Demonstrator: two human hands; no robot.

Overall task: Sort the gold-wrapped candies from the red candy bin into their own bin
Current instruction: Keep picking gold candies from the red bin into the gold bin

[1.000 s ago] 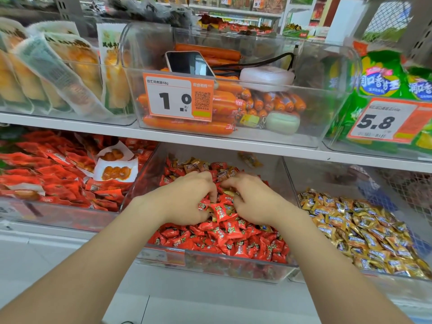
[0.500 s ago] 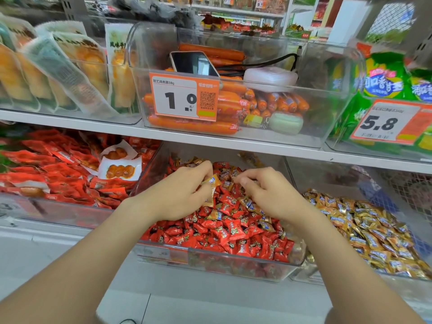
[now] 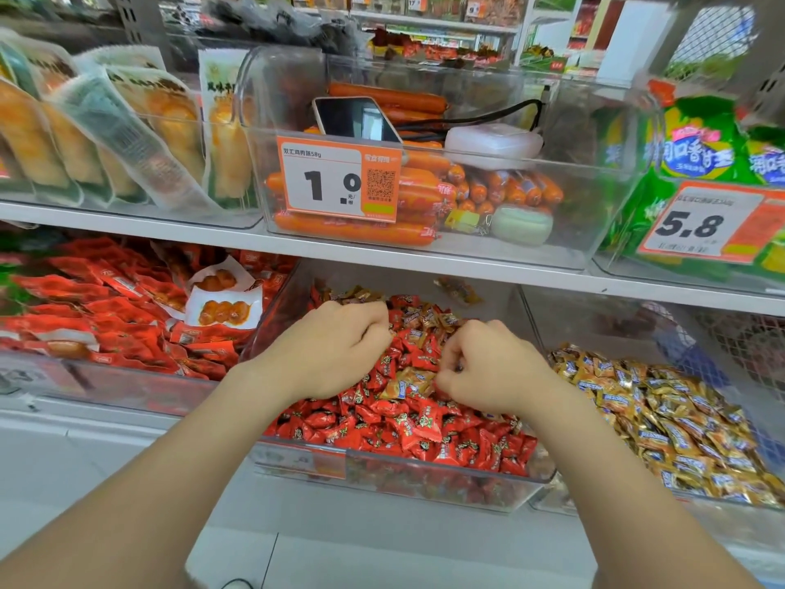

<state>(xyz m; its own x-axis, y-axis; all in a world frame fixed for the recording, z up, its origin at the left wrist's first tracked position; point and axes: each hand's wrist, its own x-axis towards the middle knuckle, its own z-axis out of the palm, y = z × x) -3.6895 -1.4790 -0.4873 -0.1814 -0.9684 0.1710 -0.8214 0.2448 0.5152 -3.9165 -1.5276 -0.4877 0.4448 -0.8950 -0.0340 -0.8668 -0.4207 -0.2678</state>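
Observation:
A clear bin (image 3: 382, 465) on the lower shelf is heaped with red candies (image 3: 408, 423). A few gold-wrapped candies (image 3: 408, 382) lie on the heap, with more gold ones near its back (image 3: 437, 318). My left hand (image 3: 335, 350) is a closed fist over the left of the heap, and what it holds is hidden. My right hand (image 3: 484, 367) curls its fingertips at the gold candies in the middle. To the right, a second clear bin (image 3: 603, 329) is filled with gold-wrapped candies (image 3: 662, 418).
The upper shelf edge (image 3: 382, 257) hangs just above the bins. A sausage bin on it holds a phone (image 3: 357, 119) and carries a price tag (image 3: 337, 178). Red snack packets (image 3: 106, 308) fill the bin at left. Green bags (image 3: 696, 146) stand upper right.
My left hand, which pinched a gold candy half a second ago, has closed into a fist. My right hand has dropped lower and nearer on the heap, fingers curled at gold candies.

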